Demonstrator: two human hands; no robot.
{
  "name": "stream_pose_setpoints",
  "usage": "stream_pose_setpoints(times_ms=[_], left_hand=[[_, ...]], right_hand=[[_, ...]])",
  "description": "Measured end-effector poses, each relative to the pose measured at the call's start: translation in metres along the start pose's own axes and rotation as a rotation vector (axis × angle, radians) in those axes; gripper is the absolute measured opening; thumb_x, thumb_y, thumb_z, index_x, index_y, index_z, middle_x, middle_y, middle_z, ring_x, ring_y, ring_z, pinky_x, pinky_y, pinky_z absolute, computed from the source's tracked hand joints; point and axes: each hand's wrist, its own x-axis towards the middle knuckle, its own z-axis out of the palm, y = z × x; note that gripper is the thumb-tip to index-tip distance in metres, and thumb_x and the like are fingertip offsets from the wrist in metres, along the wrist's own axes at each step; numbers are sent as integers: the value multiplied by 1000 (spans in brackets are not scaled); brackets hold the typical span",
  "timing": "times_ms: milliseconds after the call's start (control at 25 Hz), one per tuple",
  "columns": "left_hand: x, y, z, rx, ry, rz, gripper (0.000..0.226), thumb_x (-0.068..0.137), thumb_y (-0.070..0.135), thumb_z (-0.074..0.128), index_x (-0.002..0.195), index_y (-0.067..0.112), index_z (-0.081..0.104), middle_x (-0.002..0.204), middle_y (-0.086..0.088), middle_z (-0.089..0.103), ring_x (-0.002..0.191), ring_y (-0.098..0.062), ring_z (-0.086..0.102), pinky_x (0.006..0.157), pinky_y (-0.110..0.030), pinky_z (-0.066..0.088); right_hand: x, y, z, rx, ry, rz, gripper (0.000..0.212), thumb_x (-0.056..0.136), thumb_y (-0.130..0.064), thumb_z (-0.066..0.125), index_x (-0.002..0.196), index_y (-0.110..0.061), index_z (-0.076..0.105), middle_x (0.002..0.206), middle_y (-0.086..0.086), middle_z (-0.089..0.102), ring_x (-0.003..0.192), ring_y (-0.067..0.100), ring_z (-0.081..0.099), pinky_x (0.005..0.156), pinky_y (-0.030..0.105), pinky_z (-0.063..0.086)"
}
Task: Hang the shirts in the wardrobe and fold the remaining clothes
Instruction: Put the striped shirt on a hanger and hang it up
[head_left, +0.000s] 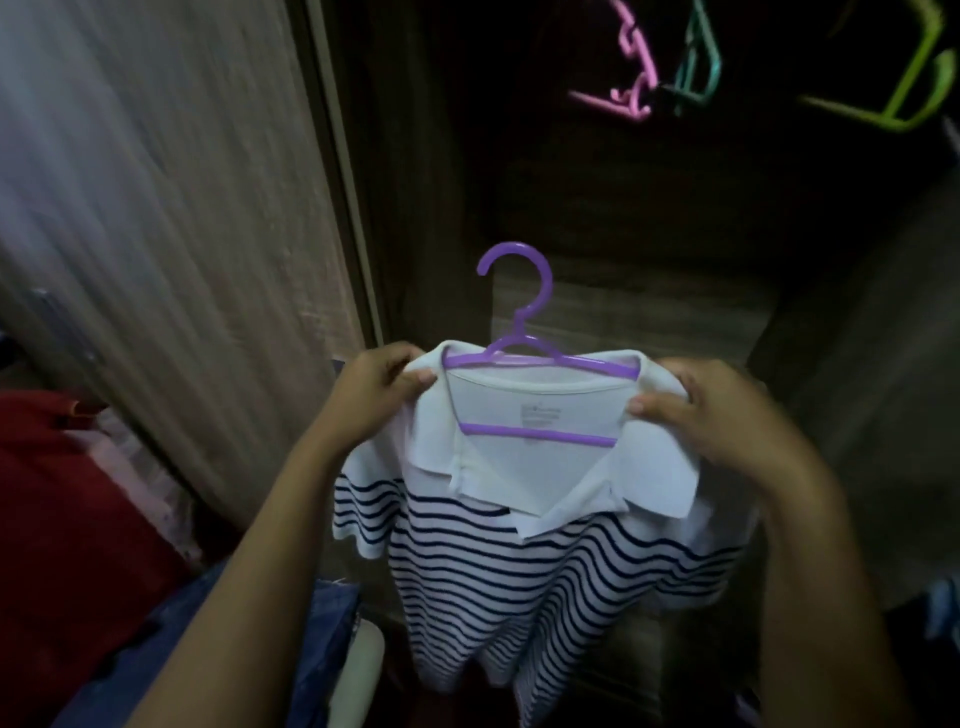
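Note:
A white polo shirt with navy stripes hangs on a purple plastic hanger held up in front of the open wardrobe. My left hand grips the shirt's left shoulder over the hanger's end. My right hand pinches the right shoulder and collar. The hanger's hook points up and is free. The collar lies open, showing the hanger's lower bar.
Pink, teal and green empty hangers hang at the top right inside the dark wardrobe. The wooden wardrobe door stands at the left. A red garment and blue denim lie at the lower left.

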Motion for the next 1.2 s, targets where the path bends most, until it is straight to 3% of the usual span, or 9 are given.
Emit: stream_pose_setpoints(times_ms=[120, 200, 320, 440, 600, 680, 840, 1040, 1200], left_hand=[[9, 0, 24, 7, -7, -46, 29, 90, 25, 59, 118, 17, 61, 111, 1, 67, 100, -12, 61, 86, -27, 47], [13, 4, 36, -9, 36, -41, 35, 90, 24, 59, 125, 16, 57, 115, 1, 64, 107, -10, 59, 91, -25, 46], [17, 15, 50, -49, 83, -16, 35, 92, 23, 55, 127, 19, 54, 118, 2, 63, 108, -8, 58, 94, -29, 47], [19, 29, 57, -68, 148, 69, 33, 93, 23, 52, 126, 20, 54, 115, 1, 65, 107, -8, 60, 94, -30, 49], [26, 54, 41, -82, 338, 211, 28, 94, 15, 50, 121, 16, 57, 108, 4, 66, 99, -1, 61, 85, -8, 45], [30, 62, 25, -45, 471, 291, 29, 90, 7, 51, 117, 13, 60, 107, 4, 63, 96, -3, 59, 85, -10, 44], [44, 58, -7, 62, 587, 369, 44, 87, 1, 55, 129, 9, 51, 133, -7, 52, 124, -18, 48, 106, -37, 39], [90, 66, -43, 174, 584, 413, 68, 89, 12, 55, 147, 7, 20, 157, -10, 13, 145, -22, 12, 118, -30, 14], [124, 74, -80, 289, 635, 466, 75, 89, 13, 55, 149, 9, 9, 158, -7, -1, 146, -20, 0, 117, -36, 8]], right_hand=[[-5, 4, -2, -127, 114, 153, 18, 84, -42, 64, 86, -24, 66, 74, -9, 62, 67, 9, 55, 60, 28, 38], [-6, 5, 5, -163, 209, 285, 22, 84, -46, 63, 88, -24, 66, 77, -4, 64, 71, 16, 57, 68, 30, 41], [-7, 12, 22, 97, 272, 365, 19, 83, -40, 67, 92, -23, 70, 81, 1, 69, 80, 25, 65, 72, 33, 47], [-8, 20, 33, 277, 225, 337, 15, 88, -23, 62, 101, -19, 68, 90, 5, 70, 90, 26, 65, 75, 33, 48], [-5, 7, 33, 406, 6, 247, 35, 96, -13, 47, 130, -20, 52, 116, 0, 61, 103, 15, 57, 75, 25, 44], [3, -9, 36, 494, -4, 148, 38, 96, -8, 45, 132, -20, 50, 119, -2, 60, 108, 12, 56, 82, 24, 44], [31, -43, 49, 457, 111, 62, 34, 93, -2, 40, 121, -14, 55, 107, 1, 61, 97, 12, 59, 69, 19, 42], [71, -90, 37, 282, 274, 100, 27, 95, -10, 38, 117, -12, 55, 108, 10, 61, 95, 24, 59, 68, 25, 41], [107, -134, 7, 212, 397, 33, 22, 94, -5, 37, 108, -8, 54, 81, 0, 52, 69, 14, 54, 52, 16, 39]])
